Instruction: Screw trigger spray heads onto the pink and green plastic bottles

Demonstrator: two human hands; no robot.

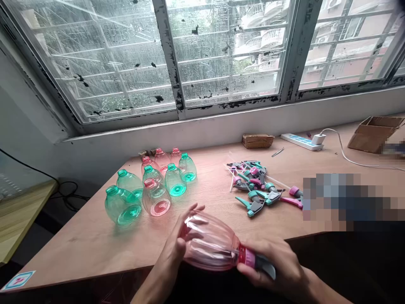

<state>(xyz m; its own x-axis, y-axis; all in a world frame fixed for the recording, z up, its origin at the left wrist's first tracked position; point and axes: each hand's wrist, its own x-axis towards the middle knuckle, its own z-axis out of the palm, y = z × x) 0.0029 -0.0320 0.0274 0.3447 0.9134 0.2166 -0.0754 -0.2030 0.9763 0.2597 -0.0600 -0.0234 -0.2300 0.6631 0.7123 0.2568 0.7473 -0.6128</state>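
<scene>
A clear pink spray bottle [211,240] lies on its side in the air at the table's front edge, its neck pointing right. My left hand [179,240] cups the bottle's base, fingers behind it and thumb in front. My right hand [275,257] is closed around the pink collar and grey spray head [262,265] at the neck; part of the head is hidden by the fingers. Beyond my left hand stand several open-necked bottles, green [123,207] and pink [156,198]. Past my right hand lies a pile of loose teal, pink and grey trigger sprayers [255,202] with straws.
The wooden table [202,185] runs along a window wall. At the back are a small brown cardboard box [257,141], tweezers [277,152], a white power strip [302,142] with a plugged charger and cable, and an open carton [370,137]. A blurred-out patch covers the right side.
</scene>
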